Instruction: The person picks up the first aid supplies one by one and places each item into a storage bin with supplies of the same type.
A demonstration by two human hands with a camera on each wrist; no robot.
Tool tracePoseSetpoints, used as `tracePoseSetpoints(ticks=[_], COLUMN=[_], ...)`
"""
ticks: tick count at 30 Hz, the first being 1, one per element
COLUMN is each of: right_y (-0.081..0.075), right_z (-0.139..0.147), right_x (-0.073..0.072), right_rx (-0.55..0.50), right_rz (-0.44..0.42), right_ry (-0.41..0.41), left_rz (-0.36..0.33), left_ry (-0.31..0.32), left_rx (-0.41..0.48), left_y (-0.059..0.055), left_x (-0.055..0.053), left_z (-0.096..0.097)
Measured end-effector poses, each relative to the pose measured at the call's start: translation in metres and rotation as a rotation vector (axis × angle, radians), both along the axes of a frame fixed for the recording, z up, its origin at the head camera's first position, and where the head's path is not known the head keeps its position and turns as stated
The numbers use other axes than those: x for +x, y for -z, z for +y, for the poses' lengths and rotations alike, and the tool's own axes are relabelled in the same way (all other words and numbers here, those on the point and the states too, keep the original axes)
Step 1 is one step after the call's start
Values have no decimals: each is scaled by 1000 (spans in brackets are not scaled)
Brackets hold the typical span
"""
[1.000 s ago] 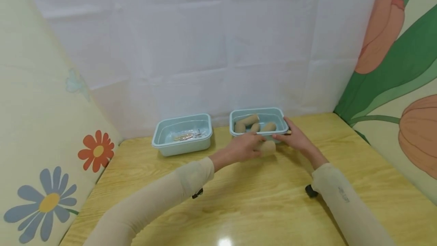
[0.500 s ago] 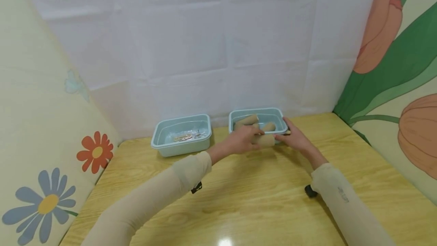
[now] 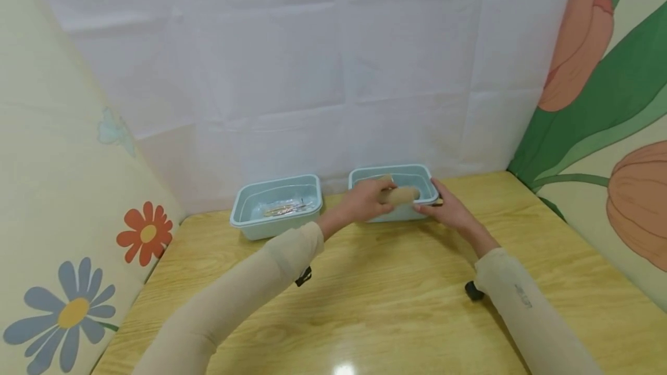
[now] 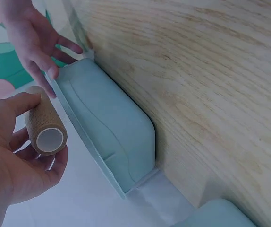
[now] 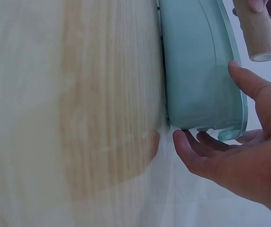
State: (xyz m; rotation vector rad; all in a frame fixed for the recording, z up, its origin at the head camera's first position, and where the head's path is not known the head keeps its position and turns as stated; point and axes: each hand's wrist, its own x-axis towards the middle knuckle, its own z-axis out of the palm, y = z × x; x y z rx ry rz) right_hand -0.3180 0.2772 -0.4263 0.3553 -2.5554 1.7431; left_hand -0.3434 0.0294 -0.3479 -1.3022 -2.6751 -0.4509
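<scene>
My left hand grips a tan cardboard-cored roll and holds it level just over the right pale-blue bin. In the left wrist view the roll sits between thumb and fingers of the left hand, beside the bin's rim. My right hand rests with straight fingers on the bin's near right corner. In the right wrist view the right hand has its thumb over the rim and its fingers against the bin's end wall, with the roll above. My left hand hides most of the bin's inside.
A second pale-blue bin stands to the left and holds clear-wrapped items. Both bins sit at the back of a wooden table, close to a white sheet wall. Flower-painted panels close in the left and right sides.
My left hand has lifted the roll from the table in front of the bin and carried it up and back over the bin. The right hand has stayed at the bin's corner.
</scene>
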Motion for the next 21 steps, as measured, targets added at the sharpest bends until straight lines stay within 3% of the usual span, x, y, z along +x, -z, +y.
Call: tracePoseSetpoints(ticks=[9, 21], right_y=[-3, -7], right_z=[2, 1], right_x=[4, 7], right_rx=[7, 16], right_rz=[-8, -43], right_ry=[1, 7], left_rz=[-78, -92], left_ry=[-61, -102], left_rx=[-6, -2], left_y=[1, 7], left_x=[-16, -34], left_z=[6, 6])
